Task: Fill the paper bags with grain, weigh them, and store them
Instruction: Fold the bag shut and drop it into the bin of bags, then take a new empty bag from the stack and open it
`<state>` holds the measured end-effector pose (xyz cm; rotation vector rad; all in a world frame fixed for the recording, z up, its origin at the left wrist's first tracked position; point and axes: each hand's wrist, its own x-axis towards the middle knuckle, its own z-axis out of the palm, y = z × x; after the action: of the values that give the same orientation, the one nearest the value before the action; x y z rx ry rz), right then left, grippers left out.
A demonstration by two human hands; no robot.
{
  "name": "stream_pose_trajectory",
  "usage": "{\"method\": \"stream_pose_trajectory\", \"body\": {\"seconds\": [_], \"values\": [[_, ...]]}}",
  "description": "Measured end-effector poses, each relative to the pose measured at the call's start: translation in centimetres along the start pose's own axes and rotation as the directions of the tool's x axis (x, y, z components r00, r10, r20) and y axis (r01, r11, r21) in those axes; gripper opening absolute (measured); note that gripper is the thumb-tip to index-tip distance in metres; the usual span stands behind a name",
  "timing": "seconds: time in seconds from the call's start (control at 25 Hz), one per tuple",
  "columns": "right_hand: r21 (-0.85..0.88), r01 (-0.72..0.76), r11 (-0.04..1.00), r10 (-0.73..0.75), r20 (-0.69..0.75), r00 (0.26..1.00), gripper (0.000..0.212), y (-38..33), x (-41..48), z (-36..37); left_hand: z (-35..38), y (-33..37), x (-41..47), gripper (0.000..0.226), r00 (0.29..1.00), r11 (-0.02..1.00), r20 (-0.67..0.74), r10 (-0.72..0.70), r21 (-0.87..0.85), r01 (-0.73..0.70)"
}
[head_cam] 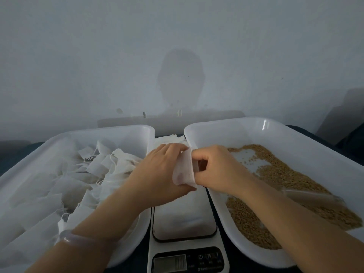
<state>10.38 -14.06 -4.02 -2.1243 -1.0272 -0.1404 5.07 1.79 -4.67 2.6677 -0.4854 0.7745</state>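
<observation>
Both hands hold one small paper bag [184, 170] above the scale [185, 219]: left hand [157, 170] cups it, right hand [214, 170] pinches its edge, seemingly spreading the mouth.

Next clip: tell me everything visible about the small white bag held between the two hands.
The bag is small, white and thin, like slightly translucent filter paper, with a faint seam line along one edge. It is roughly upright in the air above the scale. The left hand pinches one side and the right hand the other, seemingly parting its mouth. Whether it holds grain cannot be told.
</observation>
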Motion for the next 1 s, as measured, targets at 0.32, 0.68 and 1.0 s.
{"method": "stream_pose_trajectory", "body": {"seconds": [0.32,0.68,1.0], "values": [[0.014,-0.017,1.000,0.017,0.013,1.000,0.030,-1.0,-0.4,-0.1,0.2,-0.6,-0.6,0.043,0.996,0.995,0.085,-0.035,-0.086,0.043],[-0.540,-0.456,0.708,0.662,0.279,0.696,0.051,7.6,-7.4,-12.8,-0.3,-0.4,-0.7,0.034,0.961,0.870,-0.026,-0.274,-0.433,0.236],[-0.609,-0.434,0.664,0.627,0.137,0.767,0.024,10.5,-8.0,-12.7,-0.4,-0.4,-0.9,0.033,0.974,0.886,0.066,-0.217,-0.406,0.225]]}}
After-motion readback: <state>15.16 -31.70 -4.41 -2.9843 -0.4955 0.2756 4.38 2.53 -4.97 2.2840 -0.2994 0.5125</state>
